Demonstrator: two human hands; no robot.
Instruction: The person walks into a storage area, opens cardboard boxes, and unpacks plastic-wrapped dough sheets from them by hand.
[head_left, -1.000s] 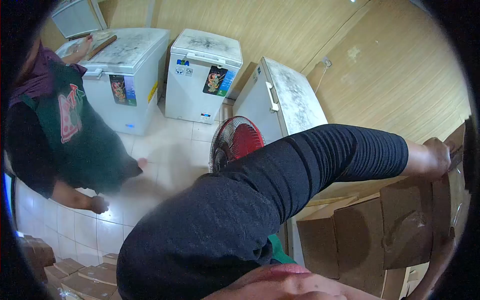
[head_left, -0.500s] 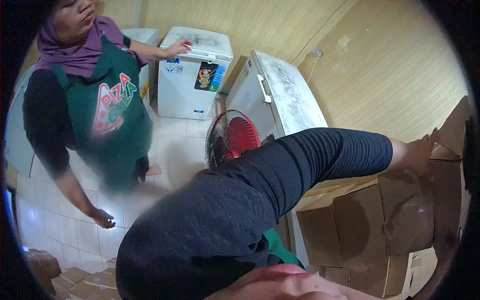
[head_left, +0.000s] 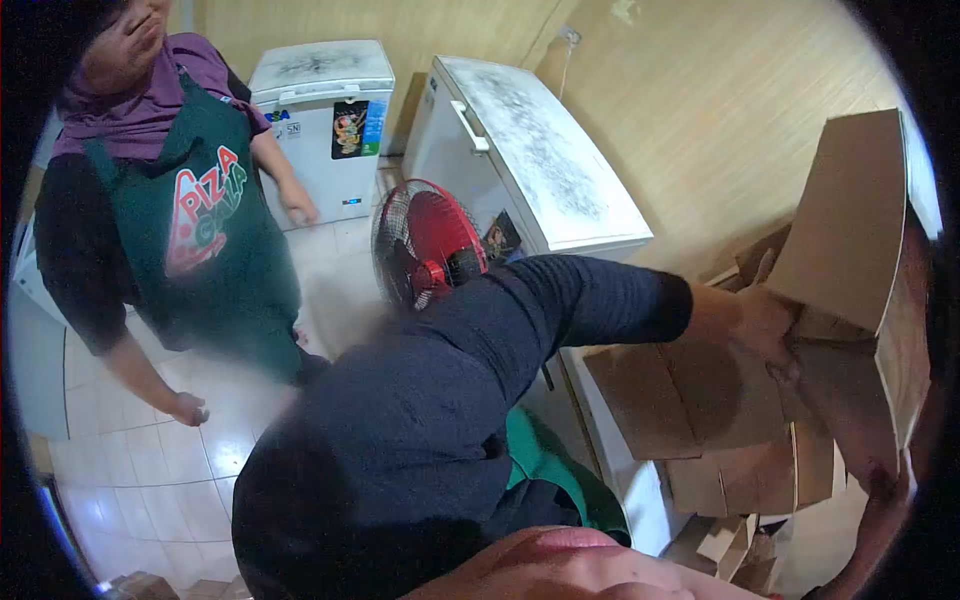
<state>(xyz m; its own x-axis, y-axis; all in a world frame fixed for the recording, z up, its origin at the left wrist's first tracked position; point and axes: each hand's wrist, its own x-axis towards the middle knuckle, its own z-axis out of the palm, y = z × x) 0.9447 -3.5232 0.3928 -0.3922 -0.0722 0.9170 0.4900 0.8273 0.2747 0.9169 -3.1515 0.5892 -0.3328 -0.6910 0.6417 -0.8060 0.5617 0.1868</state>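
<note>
A brown cardboard box (head_left: 845, 220) with raised flaps is at the right, tilted above other cardboard. My left hand (head_left: 762, 325) grips its near side at the base of a flap, thumb up and fingers curled down against the board. At the lower right, my right hand (head_left: 882, 482) is in shadow, holding the box's lower edge; its fingertips are hard to see. Below and left of the box, more folded cardboard boxes (head_left: 690, 400) lie stacked, close to my left wrist.
A red fan (head_left: 430, 250) stands on the tiled floor beyond my arm. Two white chest freezers (head_left: 540, 140) (head_left: 320, 75) are along the wall. A person in a green apron (head_left: 215, 220) stands at the left, arms lowered. More cardboard (head_left: 145, 585) lies at the bottom left.
My left hand has moved left with the box, whose large flap now stands in fuller view. My view has shifted. The other person's raised hand has come down from the freezer lid.
</note>
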